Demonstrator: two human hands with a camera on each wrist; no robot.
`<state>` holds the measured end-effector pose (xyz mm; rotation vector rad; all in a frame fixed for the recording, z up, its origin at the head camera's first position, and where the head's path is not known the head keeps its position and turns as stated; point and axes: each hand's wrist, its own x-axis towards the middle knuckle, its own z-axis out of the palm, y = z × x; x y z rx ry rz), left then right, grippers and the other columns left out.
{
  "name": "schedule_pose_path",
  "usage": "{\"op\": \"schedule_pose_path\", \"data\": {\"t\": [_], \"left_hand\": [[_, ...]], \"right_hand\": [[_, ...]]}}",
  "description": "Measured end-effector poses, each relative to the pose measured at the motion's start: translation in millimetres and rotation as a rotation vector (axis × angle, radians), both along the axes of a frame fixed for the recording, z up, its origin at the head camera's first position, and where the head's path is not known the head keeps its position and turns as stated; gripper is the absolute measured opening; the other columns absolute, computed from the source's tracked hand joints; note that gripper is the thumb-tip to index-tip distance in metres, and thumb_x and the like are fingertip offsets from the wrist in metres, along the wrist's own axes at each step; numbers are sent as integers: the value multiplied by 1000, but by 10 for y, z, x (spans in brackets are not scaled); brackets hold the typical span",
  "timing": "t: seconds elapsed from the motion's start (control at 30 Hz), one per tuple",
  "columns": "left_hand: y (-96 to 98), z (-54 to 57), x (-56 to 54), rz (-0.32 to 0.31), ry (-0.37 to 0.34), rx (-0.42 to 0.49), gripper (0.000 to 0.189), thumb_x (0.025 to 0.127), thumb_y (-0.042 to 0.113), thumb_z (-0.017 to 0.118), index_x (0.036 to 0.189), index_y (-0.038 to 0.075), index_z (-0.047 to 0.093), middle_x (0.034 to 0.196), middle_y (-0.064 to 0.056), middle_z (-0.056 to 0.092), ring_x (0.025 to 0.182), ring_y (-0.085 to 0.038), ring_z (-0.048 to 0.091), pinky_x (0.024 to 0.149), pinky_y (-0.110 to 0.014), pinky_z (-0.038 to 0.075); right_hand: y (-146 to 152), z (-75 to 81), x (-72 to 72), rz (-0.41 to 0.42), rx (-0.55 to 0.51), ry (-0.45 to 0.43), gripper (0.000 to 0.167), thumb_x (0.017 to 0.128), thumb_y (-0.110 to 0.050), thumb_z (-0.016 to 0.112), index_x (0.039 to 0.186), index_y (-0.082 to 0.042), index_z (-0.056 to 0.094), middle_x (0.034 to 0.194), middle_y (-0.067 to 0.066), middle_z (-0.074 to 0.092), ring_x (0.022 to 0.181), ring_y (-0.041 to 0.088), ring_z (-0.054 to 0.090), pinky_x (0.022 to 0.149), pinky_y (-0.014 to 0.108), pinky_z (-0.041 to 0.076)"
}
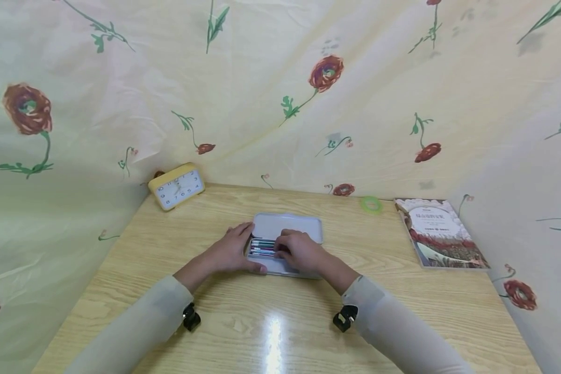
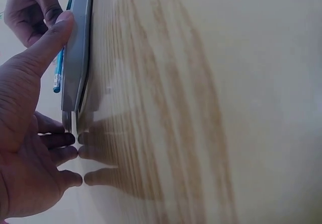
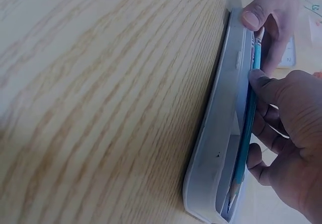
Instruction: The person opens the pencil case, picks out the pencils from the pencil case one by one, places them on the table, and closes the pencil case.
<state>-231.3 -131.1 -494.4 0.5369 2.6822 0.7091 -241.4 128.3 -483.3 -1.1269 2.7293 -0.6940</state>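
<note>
A light grey pencil case (image 1: 277, 266) lies on the wooden table with its lid (image 1: 285, 223) folded back behind it. Several pencils (image 1: 261, 248) lie lengthwise inside. My left hand (image 1: 234, 251) grips the case's left end, thumb at the front edge and fingers round the side and back. Over the middle of the case, my right hand (image 1: 301, 251) pinches a teal pencil (image 3: 246, 129) between thumb and fingers. In the right wrist view, the pencil's sharpened tip (image 3: 233, 191) lies at the near end of the case. The hand hides part of the other pencils.
A yellow clock (image 1: 177, 186) stands at the table's back left. A green tape roll (image 1: 371, 204) lies near the back edge, and a book (image 1: 437, 231) lies at the right. Flowered cloth (image 1: 262, 93) hangs behind and along the sides.
</note>
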Motion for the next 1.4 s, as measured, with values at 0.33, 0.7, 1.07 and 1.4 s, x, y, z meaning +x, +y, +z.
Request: {"op": "schedule_pose_path", "data": {"t": [0.33,0.7,1.07,1.4], "left_hand": [[-14,41,36,-16,53,-58,142,78,87,81,176,4,22,185,-16,22,174,-40,12,141,-64,9],[-21,67,75,-30,43,-95,135,84,88,74,178,8,18,186,-17,16,174,-42,8,141,-65,12],[-11,50,76,-18,27,-93,135,83,86,76,178,9,19,187,-16,16,174,-42,8,140,-67,10],[2,74,84,-22,26,-95,135,84,85,76,178,7,19,186,-18,18,174,-44,10,140,-68,11]], "right_hand": [[-20,55,54,-55,67,87,8,104,-22,79,104,-14,82,97,-2,72,87,14,58,79,45,48],[60,149,140,-125,164,383,9,102,-28,81,101,-19,82,99,-2,65,94,21,57,94,62,52],[495,151,159,-176,166,421,9,97,-27,87,100,-22,81,102,-2,63,97,23,54,97,70,54],[1029,103,159,-252,134,464,10,93,-18,91,98,-17,82,96,1,66,91,24,55,96,78,53]]}}
